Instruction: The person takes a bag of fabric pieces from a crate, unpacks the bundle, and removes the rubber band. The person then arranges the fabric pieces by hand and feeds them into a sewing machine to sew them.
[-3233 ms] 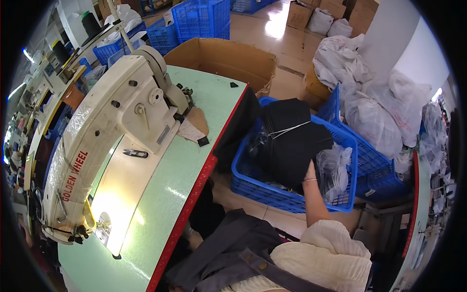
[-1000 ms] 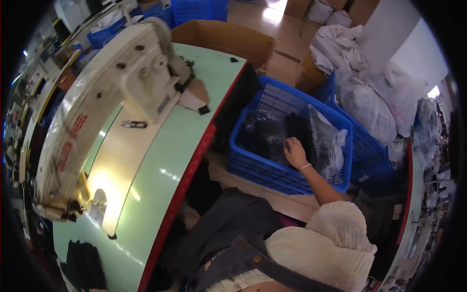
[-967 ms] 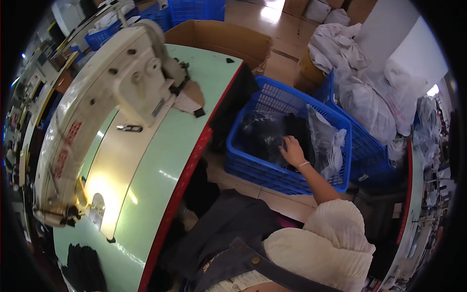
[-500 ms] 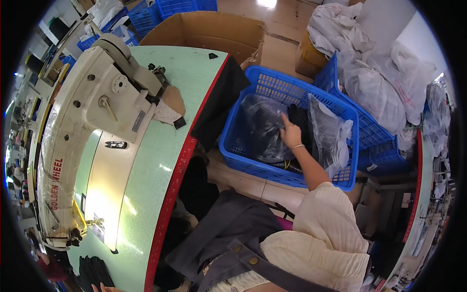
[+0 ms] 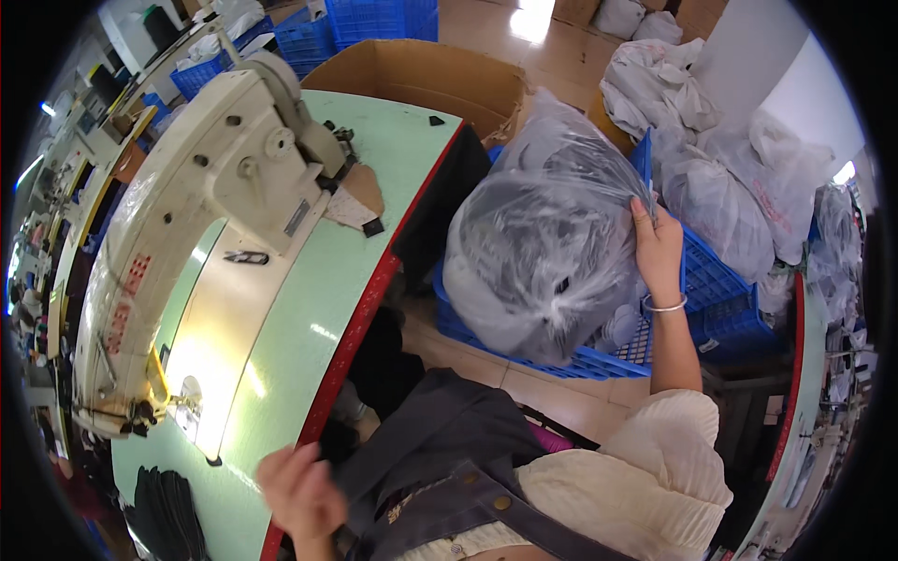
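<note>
Clear plastic bag (image 5: 547,243), large and bulging, is over the blue basket (image 5: 599,365) to the right of the bench (image 5: 313,299) and hides most of that basket; I cannot tell whether it rests inside. Grey shows dimly through the creased plastic. The right hand (image 5: 660,245), with a bracelet (image 5: 665,304) at the wrist, is at the bag's right side, fingers clamped on a gathered fold. The left hand (image 5: 301,491) is in front of the bench's red edge, well apart from the bag; its fingers are bent but blurred, so I cannot tell whether they are together. On the bench are a pale sewing machine (image 5: 192,201), small thread snips (image 5: 246,257) and, near the left hand, a bundle of black cloth (image 5: 166,514)
</note>
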`<state>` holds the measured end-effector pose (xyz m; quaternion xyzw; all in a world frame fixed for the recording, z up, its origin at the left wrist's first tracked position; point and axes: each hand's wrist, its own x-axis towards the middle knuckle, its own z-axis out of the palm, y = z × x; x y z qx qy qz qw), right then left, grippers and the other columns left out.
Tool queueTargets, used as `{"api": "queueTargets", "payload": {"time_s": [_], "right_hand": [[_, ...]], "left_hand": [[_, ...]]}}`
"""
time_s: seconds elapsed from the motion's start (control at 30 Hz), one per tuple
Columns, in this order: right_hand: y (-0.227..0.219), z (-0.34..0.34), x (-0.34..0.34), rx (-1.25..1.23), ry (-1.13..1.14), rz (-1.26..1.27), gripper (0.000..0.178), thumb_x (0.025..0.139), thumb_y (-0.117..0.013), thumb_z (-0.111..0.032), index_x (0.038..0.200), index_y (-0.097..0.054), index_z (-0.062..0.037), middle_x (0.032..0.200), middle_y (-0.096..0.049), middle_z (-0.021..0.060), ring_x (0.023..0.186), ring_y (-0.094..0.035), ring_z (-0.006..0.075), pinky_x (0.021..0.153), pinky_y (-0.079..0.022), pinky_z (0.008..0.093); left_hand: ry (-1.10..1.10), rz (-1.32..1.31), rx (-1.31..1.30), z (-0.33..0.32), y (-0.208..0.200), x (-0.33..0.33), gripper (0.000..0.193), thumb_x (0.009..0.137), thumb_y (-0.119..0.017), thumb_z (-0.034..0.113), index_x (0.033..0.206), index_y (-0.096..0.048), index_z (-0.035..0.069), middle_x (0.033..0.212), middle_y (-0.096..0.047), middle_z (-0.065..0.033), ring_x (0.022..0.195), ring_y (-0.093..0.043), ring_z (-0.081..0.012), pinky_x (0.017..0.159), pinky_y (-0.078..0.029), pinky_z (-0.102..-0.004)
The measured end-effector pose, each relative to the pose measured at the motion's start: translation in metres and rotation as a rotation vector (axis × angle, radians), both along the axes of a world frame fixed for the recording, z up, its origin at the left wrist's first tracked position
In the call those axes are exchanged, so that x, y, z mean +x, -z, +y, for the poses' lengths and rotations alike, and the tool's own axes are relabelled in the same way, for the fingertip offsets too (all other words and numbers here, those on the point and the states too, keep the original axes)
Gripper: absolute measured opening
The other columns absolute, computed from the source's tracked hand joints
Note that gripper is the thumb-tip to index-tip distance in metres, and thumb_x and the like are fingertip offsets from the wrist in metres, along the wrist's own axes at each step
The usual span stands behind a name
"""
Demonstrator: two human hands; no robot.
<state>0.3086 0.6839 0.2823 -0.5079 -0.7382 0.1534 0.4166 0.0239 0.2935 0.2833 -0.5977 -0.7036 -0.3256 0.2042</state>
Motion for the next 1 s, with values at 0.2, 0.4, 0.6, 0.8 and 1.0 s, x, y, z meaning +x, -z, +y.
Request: {"api": "queueTargets", "payload": {"time_s": [0.2,0.4,0.6,0.8,1.0], "right_hand": [[-0.051,-0.049,-0.066,-0.083,-0.379,-0.196,0.042,0.089,-0.062,-0.032,0.074,-0.055,0.0071,0.064,-0.052,0.0257,0.06,-0.048,0.0426,0.056,-0.041,0.0414],[-0.075,-0.091,-0.115,-0.243,-0.845,-0.305,0.046,0.092,-0.059,-0.031,0.065,-0.054,0.0059,0.052,-0.054,0.0182,0.048,-0.06,0.0271,0.049,-0.046,0.0345],[-0.07,-0.111,-0.108,-0.121,-0.86,-0.392,0.049,0.093,-0.058,-0.032,0.061,-0.054,0.0044,0.045,-0.053,0.013,0.038,-0.057,0.0192,0.042,-0.044,0.031],[-0.108,-0.102,-0.117,-0.513,-1.024,-0.717,0.054,0.095,-0.053,-0.041,0.065,-0.061,0.0028,0.047,-0.057,0.0088,0.038,-0.056,0.0136,0.039,-0.044,0.027],[0.01,-0.124,-0.19,-0.204,-1.148,-0.432,0.052,0.088,-0.059,-0.05,0.086,-0.07,0.0009,0.072,-0.068,0.0153,0.068,-0.068,0.0224,0.064,-0.052,0.0347]], "left_hand": [[0.641,0.116,-0.063,0.079,-0.042,0.058,0.032,0.084,-0.061,0.02,0.113,-0.063,0.007,0.127,-0.059,-0.0089,0.112,-0.06,-0.0231,0.094,-0.046,-0.0353],[0.233,0.084,-0.194,0.06,0.012,0.059,0.041,0.066,-0.074,0.019,0.104,-0.063,0.008,0.105,-0.058,-0.0054,0.106,-0.055,-0.0252,0.103,-0.035,-0.0474],[0.271,-0.044,-0.029,0.048,0.034,0.059,0.039,0.06,-0.073,0.017,0.096,-0.06,0.009,0.097,-0.058,-0.0045,0.1,-0.054,-0.0241,0.102,-0.034,-0.0466],[0.388,-0.335,0.167,0.026,-0.017,0.098,0.028,0.063,-0.076,0.015,0.087,-0.062,0.011,0.084,-0.059,-0.0024,0.09,-0.056,-0.023,0.089,-0.039,-0.039],[0.207,-0.757,-0.047,0.007,-0.033,0.102,0.021,0.078,-0.076,0.015,0.092,-0.064,0.006,0.084,-0.064,-0.0045,0.079,-0.059,-0.0162,0.076,-0.045,-0.0293]]}}
